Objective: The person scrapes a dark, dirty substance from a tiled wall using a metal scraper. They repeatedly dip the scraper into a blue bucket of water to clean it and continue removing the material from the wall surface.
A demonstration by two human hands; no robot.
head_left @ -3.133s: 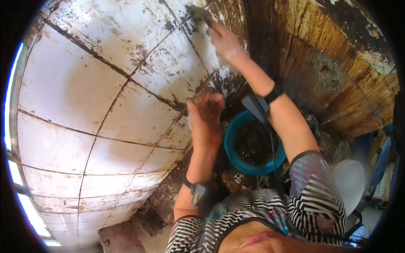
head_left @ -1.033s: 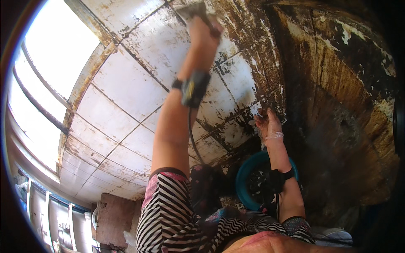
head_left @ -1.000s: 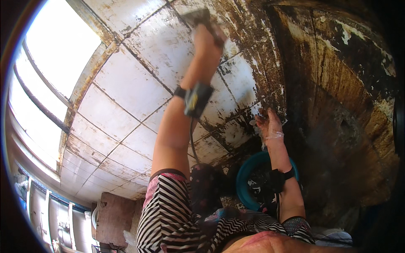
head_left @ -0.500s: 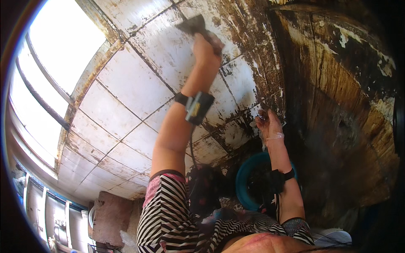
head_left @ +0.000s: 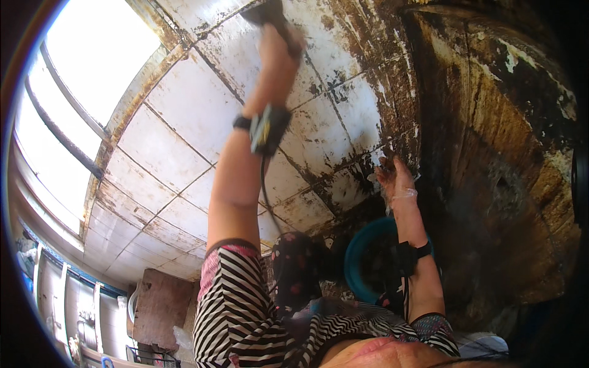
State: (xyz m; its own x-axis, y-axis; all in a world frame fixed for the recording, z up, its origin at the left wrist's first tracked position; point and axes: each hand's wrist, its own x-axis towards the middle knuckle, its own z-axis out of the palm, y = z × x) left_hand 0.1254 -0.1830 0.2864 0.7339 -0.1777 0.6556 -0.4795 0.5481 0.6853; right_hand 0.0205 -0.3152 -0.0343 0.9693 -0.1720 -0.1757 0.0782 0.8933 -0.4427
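My left hand (head_left: 281,52) is stretched up against the stained white tile wall (head_left: 175,138), closed around the handle of a scraper (head_left: 266,11). The scraper's dark, wide blade is at the tiles near the top of the view; hand and tool are smeared by motion. Lower and to the right, my right hand (head_left: 397,178) is by the grimy lower part of the tiles. Its dirty fingers are half bent, with the thumb apart. Thin clear plastic (head_left: 405,194) clings round that wrist, and I see no tool there.
Below my right forearm stands a teal basin (head_left: 356,257). A bright barred window (head_left: 92,80) opens on the left. Dark, peeling, brown-stained boarding (head_left: 491,122) curves along the right. A brown board (head_left: 161,310) leans at the lower left. A cable (head_left: 264,190) hangs from my left wrist device.
My left hand has moved up and to the left across the tiles with the scraper. The right hand stays by the same spot on the wall.
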